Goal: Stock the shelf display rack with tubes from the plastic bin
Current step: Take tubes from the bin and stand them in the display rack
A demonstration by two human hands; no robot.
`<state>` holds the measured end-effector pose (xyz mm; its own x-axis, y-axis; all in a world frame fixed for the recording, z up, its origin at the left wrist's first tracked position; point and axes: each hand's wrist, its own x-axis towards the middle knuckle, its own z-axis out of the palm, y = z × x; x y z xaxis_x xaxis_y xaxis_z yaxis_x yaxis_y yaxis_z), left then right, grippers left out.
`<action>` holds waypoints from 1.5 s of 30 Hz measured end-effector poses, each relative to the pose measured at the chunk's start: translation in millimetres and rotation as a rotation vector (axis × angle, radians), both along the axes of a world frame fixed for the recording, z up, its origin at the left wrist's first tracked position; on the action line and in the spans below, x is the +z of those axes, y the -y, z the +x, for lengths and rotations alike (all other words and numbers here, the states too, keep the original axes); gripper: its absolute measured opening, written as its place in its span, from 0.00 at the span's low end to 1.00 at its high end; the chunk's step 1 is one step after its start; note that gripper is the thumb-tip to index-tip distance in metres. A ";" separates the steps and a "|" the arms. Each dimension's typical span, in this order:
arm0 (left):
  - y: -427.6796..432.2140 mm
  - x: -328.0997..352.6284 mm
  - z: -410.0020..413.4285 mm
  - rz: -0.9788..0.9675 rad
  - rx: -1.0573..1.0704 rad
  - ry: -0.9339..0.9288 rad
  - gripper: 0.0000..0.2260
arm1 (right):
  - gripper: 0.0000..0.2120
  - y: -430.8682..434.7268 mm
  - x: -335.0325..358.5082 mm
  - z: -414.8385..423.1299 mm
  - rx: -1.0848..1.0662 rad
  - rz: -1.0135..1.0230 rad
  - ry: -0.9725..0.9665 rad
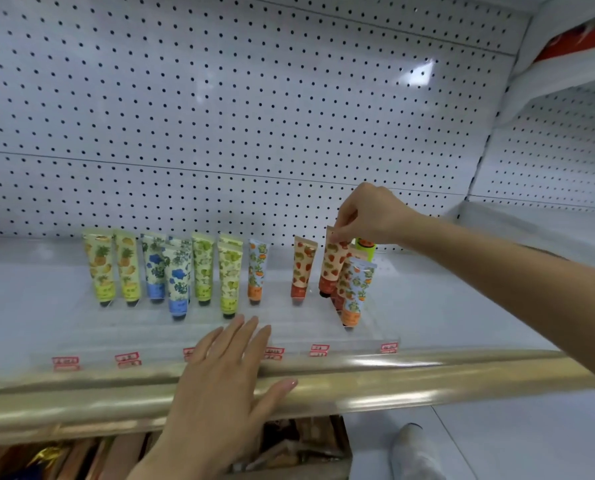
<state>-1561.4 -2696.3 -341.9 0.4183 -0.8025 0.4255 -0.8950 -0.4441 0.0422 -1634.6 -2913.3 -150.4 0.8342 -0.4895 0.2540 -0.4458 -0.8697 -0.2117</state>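
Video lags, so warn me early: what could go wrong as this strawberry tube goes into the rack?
The right hand pinches the strawberry tube only by its top edge, tilted: it may slip or seat crooked. The orange-print tube crowds close in front and could be knocked over. The left hand, flat over the clear rack front, might nudge it.

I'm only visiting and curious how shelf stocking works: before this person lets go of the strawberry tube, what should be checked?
1. Grip: right hand pinches the top edge of the held strawberry tube. Ok.
2. Cap seated in the clear rack: cannot tell.
3. Matching row: second strawberry tube stands just left. Ok.
4. Crowding: orange-flower tube stands close in front; whether it touches, cannot tell.
5. Left hand lies flat at the shelf edge, clear of the held tube. Ok.
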 end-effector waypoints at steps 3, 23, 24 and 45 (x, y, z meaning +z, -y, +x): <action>0.3 -1.8 -0.1 0.004 -0.007 -0.026 0.31 | 0.07 1.6 -7.1 4.0 -0.019 0.013 0.003; 2.0 -7.5 2.8 -0.044 -0.053 -0.037 0.32 | 0.09 10.5 -23.4 27.1 -0.106 -0.028 -0.033; 2.1 -7.6 2.8 -0.046 -0.054 -0.033 0.32 | 0.09 10.3 -24.4 27.5 -0.106 -0.024 -0.036; 2.3 -8.4 3.3 -0.047 -0.057 -0.007 0.32 | 0.13 4.5 -29.6 37.6 -0.146 -0.161 -0.174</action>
